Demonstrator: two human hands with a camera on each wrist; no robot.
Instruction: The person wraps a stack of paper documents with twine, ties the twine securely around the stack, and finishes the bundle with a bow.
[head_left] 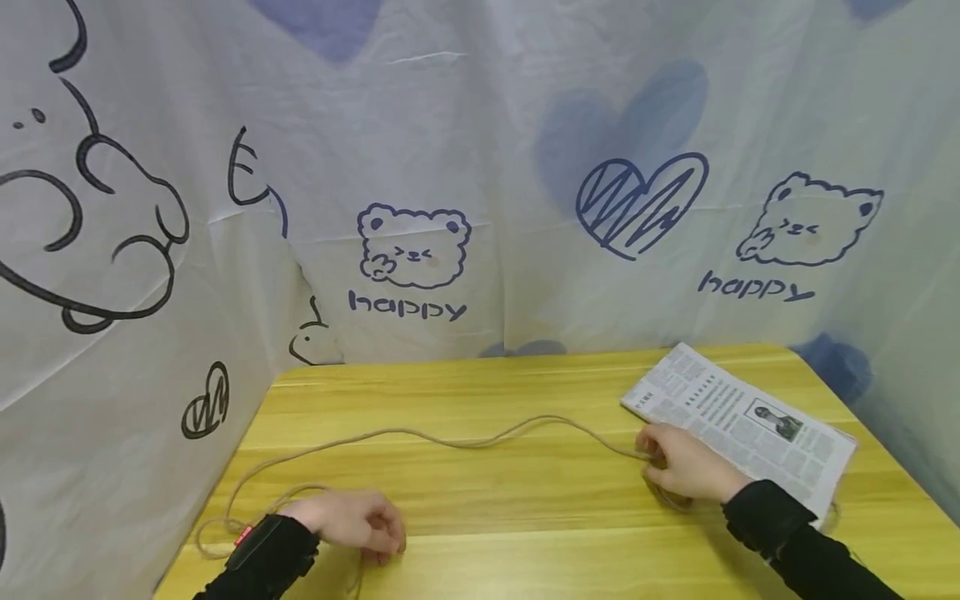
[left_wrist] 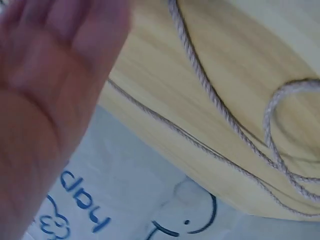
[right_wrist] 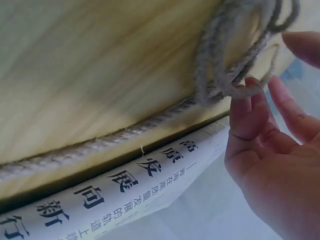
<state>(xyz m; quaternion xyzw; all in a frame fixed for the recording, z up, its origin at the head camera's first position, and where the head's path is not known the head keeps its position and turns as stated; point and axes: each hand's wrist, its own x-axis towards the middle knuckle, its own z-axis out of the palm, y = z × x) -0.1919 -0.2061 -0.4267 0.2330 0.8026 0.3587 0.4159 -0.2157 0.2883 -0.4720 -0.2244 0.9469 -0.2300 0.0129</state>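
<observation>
My right hand (head_left: 686,462) pinches a small coil of thin tan rope (head_left: 667,496) beside a folded newspaper (head_left: 738,417). In the right wrist view, several rope loops (right_wrist: 217,55) hang at the fingertips. From there the rope runs left across the table in a long wavy line and bends back in a loop near my left wrist. My left hand (head_left: 352,521) is low over the left part of the table, fingers loosely curled and apparently holding nothing. Rope (left_wrist: 200,75) passes beneath it, just beside the fingers; its fingertips are outside the left wrist view.
A yellow wood-grain table (head_left: 480,383) carries everything. The newspaper lies at its right side. A small red tag (head_left: 243,534) shows by the left wrist. Pale cloth (head_left: 495,167) with printed hearts and bears hangs behind and on both sides.
</observation>
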